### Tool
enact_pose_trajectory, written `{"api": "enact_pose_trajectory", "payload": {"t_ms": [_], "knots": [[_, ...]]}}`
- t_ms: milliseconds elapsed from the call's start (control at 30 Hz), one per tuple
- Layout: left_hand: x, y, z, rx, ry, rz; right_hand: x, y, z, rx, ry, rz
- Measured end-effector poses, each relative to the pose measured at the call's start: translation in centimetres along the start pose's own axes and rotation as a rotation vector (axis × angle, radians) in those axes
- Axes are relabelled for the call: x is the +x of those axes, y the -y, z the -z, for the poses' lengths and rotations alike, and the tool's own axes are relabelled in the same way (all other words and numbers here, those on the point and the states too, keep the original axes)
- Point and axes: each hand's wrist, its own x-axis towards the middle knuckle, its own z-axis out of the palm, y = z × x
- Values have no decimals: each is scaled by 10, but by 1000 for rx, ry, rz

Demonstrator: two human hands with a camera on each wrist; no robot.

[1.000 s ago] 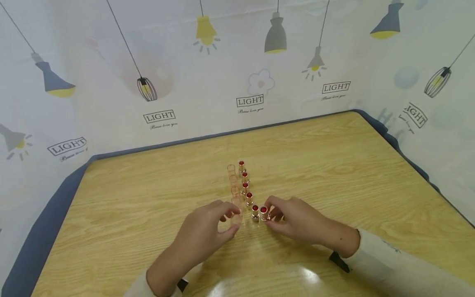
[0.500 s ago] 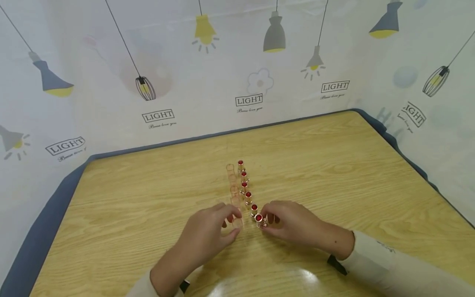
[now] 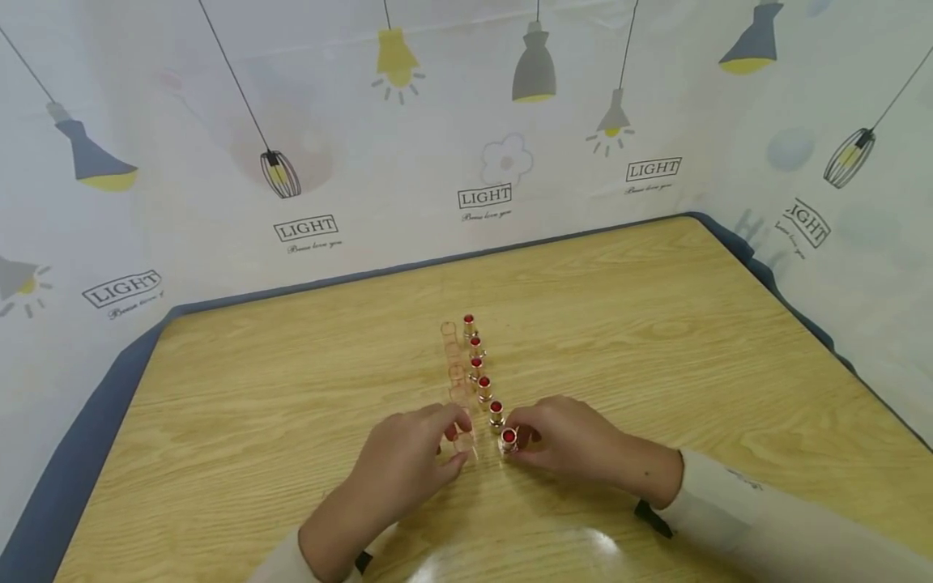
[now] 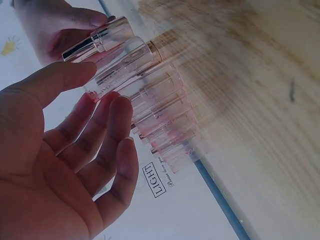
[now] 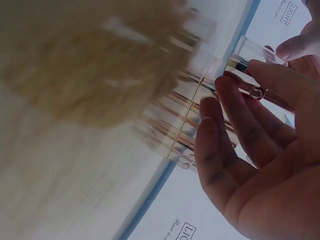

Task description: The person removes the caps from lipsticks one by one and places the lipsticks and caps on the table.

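Observation:
In the head view, my right hand (image 3: 572,437) grips a gold lipstick tube (image 3: 509,440) with a red top between thumb and fingers. The tube stands upright at the near end of a row of similar lipstick tubes (image 3: 484,390). My left hand (image 3: 411,453) pinches a clear lipstick cap (image 3: 463,442) at the near end of a row of clear caps (image 3: 457,375). The left wrist view shows lettering on that clear cap (image 4: 120,72), close to the thumb and index finger. Its contact with the fingertips is partly hidden. Tube and cap are apart in the head view.
A wood-grain table (image 3: 291,380) carries both rows, which run away from me side by side. Behind and to the right hangs a pale curtain (image 3: 408,146) printed with lamps, meeting the table's dark blue edge (image 3: 350,279).
My right hand has brought its lipstick tube toward me, from beside the row to the row's near end. My left hand and its clear cap have shifted slightly nearer too.

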Motion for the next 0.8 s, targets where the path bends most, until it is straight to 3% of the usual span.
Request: {"api": "enact_pose_trajectory", "payload": {"t_ms": [367,800], "knots": [[2,-2,-5,49,-25,-25,3,3,-4,-57,24,0],[1,-1,-5,46,7,-14,5,5,-7,-61,36,-22]]}}
